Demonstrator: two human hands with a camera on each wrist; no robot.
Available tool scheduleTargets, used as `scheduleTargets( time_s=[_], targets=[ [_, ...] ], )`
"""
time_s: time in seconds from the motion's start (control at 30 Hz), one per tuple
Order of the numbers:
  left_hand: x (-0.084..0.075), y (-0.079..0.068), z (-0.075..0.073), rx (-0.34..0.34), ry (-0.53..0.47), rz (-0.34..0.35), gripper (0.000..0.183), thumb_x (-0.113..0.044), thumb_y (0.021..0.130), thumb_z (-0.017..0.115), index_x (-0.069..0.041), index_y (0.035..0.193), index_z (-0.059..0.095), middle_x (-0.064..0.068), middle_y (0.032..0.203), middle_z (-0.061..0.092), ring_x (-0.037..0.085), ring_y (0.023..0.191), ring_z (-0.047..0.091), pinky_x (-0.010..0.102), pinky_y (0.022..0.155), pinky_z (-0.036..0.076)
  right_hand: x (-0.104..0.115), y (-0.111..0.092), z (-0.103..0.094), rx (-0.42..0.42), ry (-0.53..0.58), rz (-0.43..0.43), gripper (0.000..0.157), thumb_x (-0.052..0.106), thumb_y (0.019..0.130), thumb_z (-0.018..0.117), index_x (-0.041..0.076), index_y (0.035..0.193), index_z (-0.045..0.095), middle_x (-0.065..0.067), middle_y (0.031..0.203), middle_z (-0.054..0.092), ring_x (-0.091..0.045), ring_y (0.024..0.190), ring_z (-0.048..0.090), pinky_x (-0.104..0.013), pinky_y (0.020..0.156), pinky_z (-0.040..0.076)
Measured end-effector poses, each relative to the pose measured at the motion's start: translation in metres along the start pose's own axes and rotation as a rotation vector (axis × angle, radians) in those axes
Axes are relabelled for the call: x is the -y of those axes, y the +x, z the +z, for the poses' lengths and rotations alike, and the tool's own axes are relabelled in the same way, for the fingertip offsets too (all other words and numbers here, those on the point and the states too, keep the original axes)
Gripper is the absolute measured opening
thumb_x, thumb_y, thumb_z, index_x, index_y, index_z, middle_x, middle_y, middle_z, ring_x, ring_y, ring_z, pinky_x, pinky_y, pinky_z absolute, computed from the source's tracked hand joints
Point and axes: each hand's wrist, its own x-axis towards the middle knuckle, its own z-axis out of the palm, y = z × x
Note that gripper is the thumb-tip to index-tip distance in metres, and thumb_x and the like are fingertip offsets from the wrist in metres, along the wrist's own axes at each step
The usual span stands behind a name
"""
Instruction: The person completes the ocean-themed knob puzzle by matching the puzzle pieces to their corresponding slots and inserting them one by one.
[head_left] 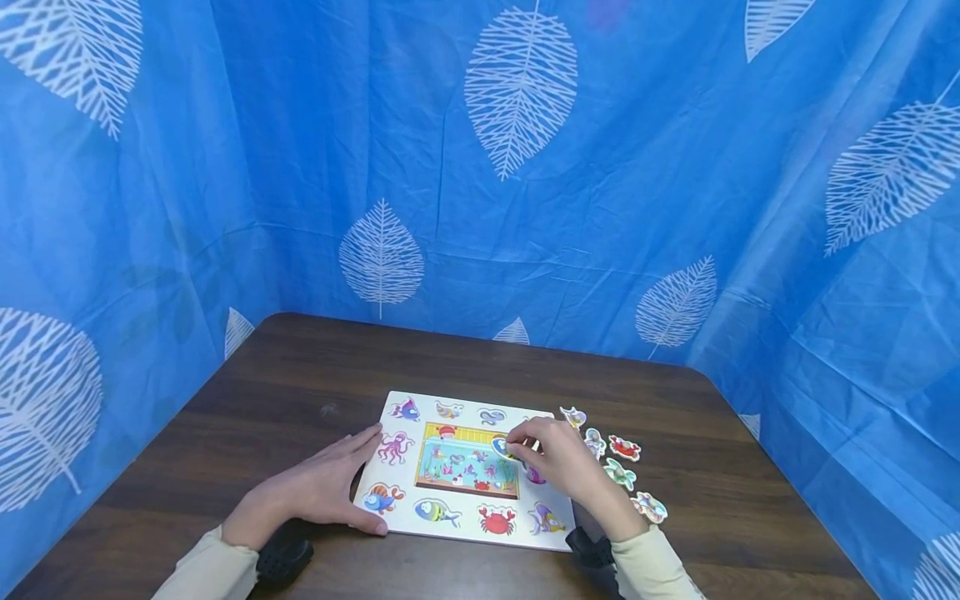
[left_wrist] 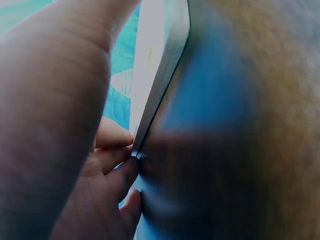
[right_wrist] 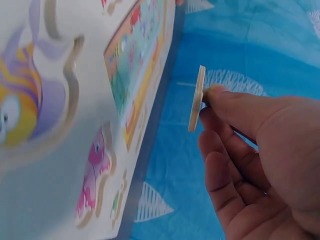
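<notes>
A white wooden puzzle board (head_left: 405, 477) with sea-animal shapes around its border and an aquarium picture (head_left: 465, 462) in the middle lies on the table. My left hand (head_left: 322, 483) rests along its left side, fingers extended, thumb at the near edge; the left wrist view shows fingertips touching the board's edge. Above the right part of the aquarium picture, my right hand (head_left: 562, 458) pinches a small puzzle piece (head_left: 500, 447) with blue and yellow on it. The right wrist view has this piece (right_wrist: 197, 100) edge-on, held from behind between thumb and fingers, apart from the board.
Several loose puzzle pieces lie right of the board, among them a red crab piece (head_left: 625, 448), a greenish one (head_left: 619, 474) and a multicoloured one (head_left: 649, 507). Blue leaf-patterned cloth (head_left: 465, 225) hangs behind and beside the dark wooden table (head_left: 315, 375).
</notes>
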Motion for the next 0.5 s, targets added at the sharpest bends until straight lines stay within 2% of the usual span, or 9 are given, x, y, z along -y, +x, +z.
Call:
scheduleTargets(
  time_s=[0.3,0.5],
  targets=[
    [0.001,0.0,0.001,0.004,-0.009,0.001,0.132,-0.069,0.069,0.085,0.002,0.162,0.024,0.019,0.17,0.02,0.045,0.153,0.024,0.067,0.121,0.026,0.015,-0.003,0.01,0.065,0.042,-0.075,0.009,0.014,0.09,0.081,0.015,0.099,0.082,0.007,0.091,0.077,0.002,0.076,0.06,-0.019,0.067,0.053],
    [0.002,0.001,0.001,0.006,-0.008,0.01,0.132,-0.069,0.07,0.084,0.002,0.162,0.023,0.019,0.171,0.019,0.044,0.154,0.023,0.067,0.121,0.025,0.027,-0.002,0.018,0.137,0.096,-0.086,0.007,0.018,0.092,0.08,0.017,0.098,0.082,0.011,0.088,0.074,0.005,0.073,0.058,-0.017,0.064,0.051]
  ],
)
